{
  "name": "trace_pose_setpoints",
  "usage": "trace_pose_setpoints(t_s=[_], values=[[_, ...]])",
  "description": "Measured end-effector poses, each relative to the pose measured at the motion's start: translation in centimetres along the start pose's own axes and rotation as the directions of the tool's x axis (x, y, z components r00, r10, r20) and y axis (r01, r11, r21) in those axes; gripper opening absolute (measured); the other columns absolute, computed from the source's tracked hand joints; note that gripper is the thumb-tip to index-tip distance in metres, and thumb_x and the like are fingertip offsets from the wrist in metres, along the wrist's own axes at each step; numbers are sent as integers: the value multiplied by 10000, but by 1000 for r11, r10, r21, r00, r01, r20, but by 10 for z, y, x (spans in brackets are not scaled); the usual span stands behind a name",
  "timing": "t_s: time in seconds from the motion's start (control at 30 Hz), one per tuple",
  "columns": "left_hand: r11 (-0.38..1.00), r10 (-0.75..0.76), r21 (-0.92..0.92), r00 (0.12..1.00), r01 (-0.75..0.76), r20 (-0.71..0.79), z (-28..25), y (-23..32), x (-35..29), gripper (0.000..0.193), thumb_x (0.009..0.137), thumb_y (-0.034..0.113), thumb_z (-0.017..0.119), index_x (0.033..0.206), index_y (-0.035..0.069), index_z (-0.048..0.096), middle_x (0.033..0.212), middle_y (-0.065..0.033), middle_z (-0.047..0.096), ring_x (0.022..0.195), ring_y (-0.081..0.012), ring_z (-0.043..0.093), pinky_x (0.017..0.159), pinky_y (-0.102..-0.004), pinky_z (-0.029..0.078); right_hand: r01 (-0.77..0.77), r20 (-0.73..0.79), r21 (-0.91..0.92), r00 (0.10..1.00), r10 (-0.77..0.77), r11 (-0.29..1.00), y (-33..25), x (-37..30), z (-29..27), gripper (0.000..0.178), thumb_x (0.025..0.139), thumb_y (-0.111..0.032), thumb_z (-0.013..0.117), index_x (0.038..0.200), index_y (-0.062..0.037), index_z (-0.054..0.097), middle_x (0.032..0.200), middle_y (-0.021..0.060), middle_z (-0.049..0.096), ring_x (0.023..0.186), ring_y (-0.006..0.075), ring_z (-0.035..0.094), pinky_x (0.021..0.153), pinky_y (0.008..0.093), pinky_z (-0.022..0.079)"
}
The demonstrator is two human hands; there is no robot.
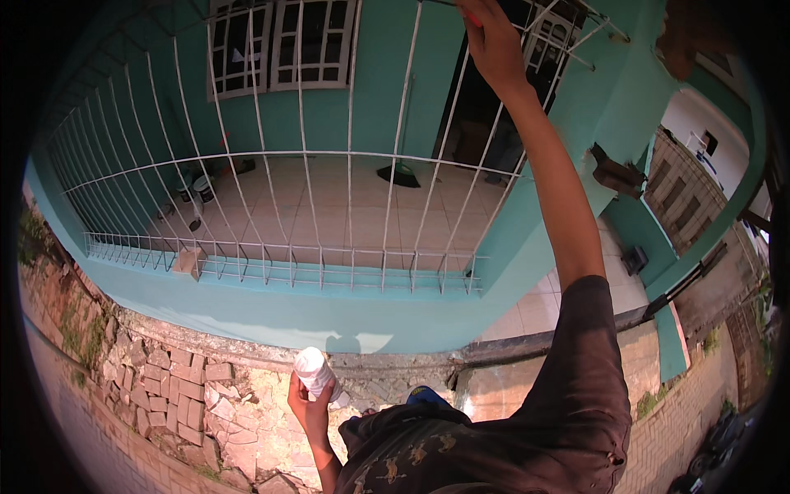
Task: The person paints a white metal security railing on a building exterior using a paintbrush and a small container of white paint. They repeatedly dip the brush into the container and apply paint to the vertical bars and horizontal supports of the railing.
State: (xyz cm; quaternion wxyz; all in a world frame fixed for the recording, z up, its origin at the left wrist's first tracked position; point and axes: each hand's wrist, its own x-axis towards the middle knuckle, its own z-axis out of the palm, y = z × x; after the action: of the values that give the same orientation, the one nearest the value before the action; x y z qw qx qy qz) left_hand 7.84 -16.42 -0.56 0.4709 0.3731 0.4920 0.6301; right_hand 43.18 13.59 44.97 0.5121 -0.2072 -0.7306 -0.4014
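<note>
At waist height, my left hand is wrapped round a white ridged container, which tilts slightly. My right arm reaches up to the top of the white metal bars. There my right hand is closed, with a bit of something red showing at its fingers. The frame's upper edge cuts off part of that hand, so the kind of thing it holds is hidden. The bars stand on a low turquoise wall in front of me.
Behind the bars lies a tiled porch with a broom, buckets and a window. A brick piece sits on the wall ledge. Broken paving covers the ground at left; a turquoise pillar rises at right.
</note>
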Motion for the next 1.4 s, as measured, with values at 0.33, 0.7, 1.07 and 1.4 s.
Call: trace_pose_setpoints(t_s=[0.33,0.7,1.07,1.4], values=[[999,33,35,999,-34,23,0,8,-2,601,783,-14,812,1338,-27,582,1202,-96,666,1111,-190,633,1000,-340,484,-111,24,-181,993,118,977,-7,-50,51,370,917,45,659,1228,-154,628,1360,69,623,1095,311,699,862,398,608],[992,98,75,995,-98,3,-19,-13,-2,667,807,-77,801,1412,-52,521,1279,-114,643,1172,-189,616,1041,-330,461,144,236,-286,969,-76,947,-8,-61,28,252,1021,-71,577,1269,-30,591,1323,198,628,1140,346,676,906,379,600],[992,80,97,996,-83,32,-7,-5,7,624,812,-49,817,1375,-53,549,1243,-112,660,1124,-186,638,1007,-331,489,172,453,-416,891,39,893,-11,-72,15,389,956,-85,646,1321,-201,576,1400,82,609,1210,301,651,916,384,604],[993,59,93,996,-66,73,-5,-13,10,644,786,-60,825,1368,-47,550,1231,-115,668,1120,-187,643,1003,-327,493,226,324,-385,941,-98,895,0,-76,18,361,891,-60,635,1244,-131,609,1368,76,633,1135,294,676,879,403,605]])
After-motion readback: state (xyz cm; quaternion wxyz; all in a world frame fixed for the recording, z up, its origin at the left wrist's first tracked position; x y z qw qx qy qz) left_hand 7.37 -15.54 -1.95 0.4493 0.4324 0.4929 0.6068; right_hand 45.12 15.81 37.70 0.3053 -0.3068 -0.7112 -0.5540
